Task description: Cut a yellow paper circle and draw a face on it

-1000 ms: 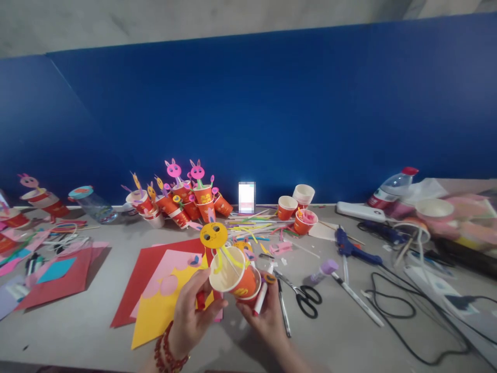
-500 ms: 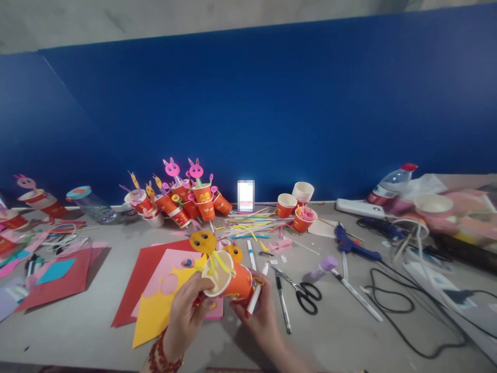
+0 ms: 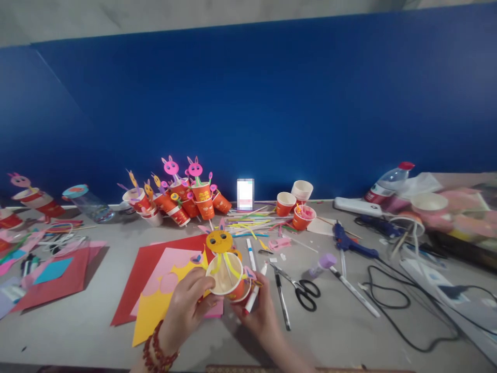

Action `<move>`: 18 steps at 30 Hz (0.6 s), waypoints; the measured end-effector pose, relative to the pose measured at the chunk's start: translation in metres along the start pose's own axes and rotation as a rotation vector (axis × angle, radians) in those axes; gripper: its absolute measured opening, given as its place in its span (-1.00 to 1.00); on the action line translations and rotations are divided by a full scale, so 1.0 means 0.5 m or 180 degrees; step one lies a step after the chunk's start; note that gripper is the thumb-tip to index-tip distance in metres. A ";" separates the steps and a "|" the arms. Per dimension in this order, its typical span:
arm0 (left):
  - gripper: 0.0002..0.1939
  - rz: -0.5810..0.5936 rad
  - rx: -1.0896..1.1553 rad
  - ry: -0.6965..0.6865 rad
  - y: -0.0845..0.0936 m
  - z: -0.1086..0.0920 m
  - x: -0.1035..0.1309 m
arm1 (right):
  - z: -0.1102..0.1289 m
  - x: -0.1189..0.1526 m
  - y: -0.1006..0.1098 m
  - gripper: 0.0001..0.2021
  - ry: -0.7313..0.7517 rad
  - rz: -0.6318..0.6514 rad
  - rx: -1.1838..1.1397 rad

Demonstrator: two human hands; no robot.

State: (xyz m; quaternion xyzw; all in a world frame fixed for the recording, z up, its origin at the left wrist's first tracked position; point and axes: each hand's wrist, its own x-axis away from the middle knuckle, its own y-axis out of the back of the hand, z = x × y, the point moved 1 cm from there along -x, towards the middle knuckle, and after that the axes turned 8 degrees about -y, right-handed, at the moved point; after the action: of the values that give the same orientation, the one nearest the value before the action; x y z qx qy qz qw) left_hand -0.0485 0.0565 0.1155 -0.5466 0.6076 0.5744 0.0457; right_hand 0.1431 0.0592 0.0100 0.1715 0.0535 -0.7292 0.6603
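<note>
An orange-red paper cup [image 3: 237,293] is tipped in front of me, its white mouth facing up toward me. Inside it, yellow pipe cleaners [image 3: 222,264] carry a yellow paper rabbit face [image 3: 219,241] with stick-on eyes and pink ears. My left hand [image 3: 190,295] grips the cup by its left rim, thumb and fingers closed. Supporting the lower right side of the cup is my right hand [image 3: 259,311], closed, with a red-and-white marker [image 3: 252,299] lying along it. Small coloured paper pieces [image 3: 250,274] stick out at the cup's sides.
Coloured paper sheets [image 3: 151,316] lie to the left. Scissors [image 3: 306,292], a black pen [image 3: 282,303], a purple-capped glue stick [image 3: 322,263] and a blue glue gun [image 3: 349,244] with its cord are on the right. Decorated cups [image 3: 202,199] and pipe cleaners [image 3: 248,223] stand behind.
The cup has turned so its mouth faces me more. The rabbit face has shifted right and now looks more upright. Both hands still hold on.
</note>
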 end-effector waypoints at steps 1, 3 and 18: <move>-0.85 0.0027 0.0001 0.0027 -0.001 -0.002 -0.001 | -0.005 0.003 0.005 -0.31 -0.0052 0.0080 -0.0084; -0.85 0.0092 0.0014 0.0093 -0.003 -0.003 -0.002 | -0.009 0.009 0.017 -0.23 -0.0184 0.0240 -0.0315; -0.84 0.0188 0.0208 0.0259 -0.021 0.007 -0.013 | 0.041 -0.201 0.095 -0.77 -0.1542 0.2133 -0.1187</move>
State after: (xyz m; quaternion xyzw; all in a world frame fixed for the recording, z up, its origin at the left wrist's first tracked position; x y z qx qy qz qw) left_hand -0.0404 0.0659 0.1118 -0.5495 0.6433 0.5327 0.0217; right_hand 0.1930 0.1420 0.0682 -0.1181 -0.0306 -0.4723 0.8730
